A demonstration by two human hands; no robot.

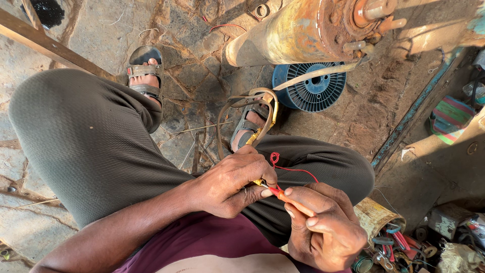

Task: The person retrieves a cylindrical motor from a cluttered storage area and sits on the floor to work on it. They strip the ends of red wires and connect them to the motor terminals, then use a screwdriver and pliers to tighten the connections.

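My left hand (233, 180) is closed around a flat brown cable (246, 100) that loops up over my sandalled foot toward a rusty cylindrical motor (298, 31). A yellow inner wire end (260, 132) shows along the cable. My right hand (323, 222) pinches a thin red wire (281, 169) with thumb and fingers right at the left hand's thumb tip, where the wire meets the cable's end. The red wire curls up in a small loop above the hands. Both hands are over my lap, and I sit in dark grey trousers.
A blue plastic spool (310, 88) lies on the ground under the motor. Cracked stone paving (192, 65) covers the floor. A rusty tin (376, 217) and a heap of small tools and parts (404, 247) sit at the lower right. A wooden bar (45, 43) crosses the upper left.
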